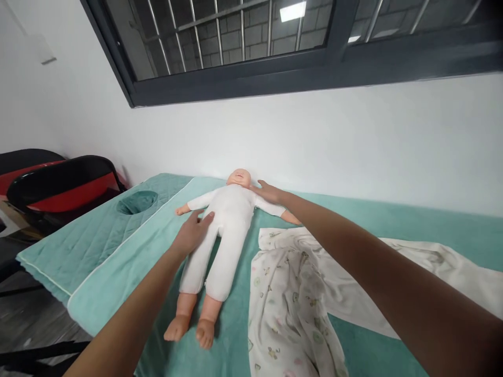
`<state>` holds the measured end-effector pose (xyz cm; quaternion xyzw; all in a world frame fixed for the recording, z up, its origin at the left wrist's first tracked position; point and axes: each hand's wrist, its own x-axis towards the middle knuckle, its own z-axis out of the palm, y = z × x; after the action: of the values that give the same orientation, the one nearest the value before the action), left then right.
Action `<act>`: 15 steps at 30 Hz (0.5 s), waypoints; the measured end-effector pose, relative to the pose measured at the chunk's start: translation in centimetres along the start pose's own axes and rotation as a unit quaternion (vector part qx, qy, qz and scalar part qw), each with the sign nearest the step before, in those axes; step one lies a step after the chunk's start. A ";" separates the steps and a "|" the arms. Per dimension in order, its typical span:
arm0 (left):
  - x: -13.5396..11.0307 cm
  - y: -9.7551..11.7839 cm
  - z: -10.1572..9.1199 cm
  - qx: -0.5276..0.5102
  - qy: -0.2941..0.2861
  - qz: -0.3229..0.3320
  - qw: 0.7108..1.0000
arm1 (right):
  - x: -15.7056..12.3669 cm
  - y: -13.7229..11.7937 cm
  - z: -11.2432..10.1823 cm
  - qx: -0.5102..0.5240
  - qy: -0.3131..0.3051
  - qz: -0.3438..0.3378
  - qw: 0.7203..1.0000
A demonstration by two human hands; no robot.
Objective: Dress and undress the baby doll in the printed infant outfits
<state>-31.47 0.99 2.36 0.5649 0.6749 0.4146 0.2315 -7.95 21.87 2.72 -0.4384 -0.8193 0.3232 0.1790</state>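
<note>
A baby doll with a white cloth body and bare plastic head, hands and feet lies on its back, arms spread and head toward the wall. My left hand rests against the doll's hip on the left side, fingers apart. Beside the doll's neck and shoulder is my right hand, its fingers stretched out and holding nothing. Patterned baby clothing lies spread to the right of the doll's legs. A plain white cloth garment stretches out beyond it, partly hidden by my right forearm.
The doll and clothes lie on a padded bed with a green cover, which has a round hole at its left end. Black and red chairs stand at the left. Behind the bed is a white wall with a dark-framed, barred window.
</note>
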 end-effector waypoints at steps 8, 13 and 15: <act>-8.6 8.7 6.8 0.282 -0.203 0.312 0.884 | -14.4 6.5 -8.1 -0.267 -0.066 0.118 0.954; -12.1 11.0 12.3 0.306 -0.283 0.341 0.843 | -23.4 5.4 -9.0 -0.355 -0.100 0.080 0.926; -12.4 12.3 13.7 0.298 -0.226 0.359 0.855 | -26.0 3.8 -8.7 -0.375 -0.099 0.045 0.921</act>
<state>-10.56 -6.56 3.00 0.8880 0.4456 0.1088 0.0337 13.72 4.93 6.23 -0.4758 -0.8733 0.0418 -0.0957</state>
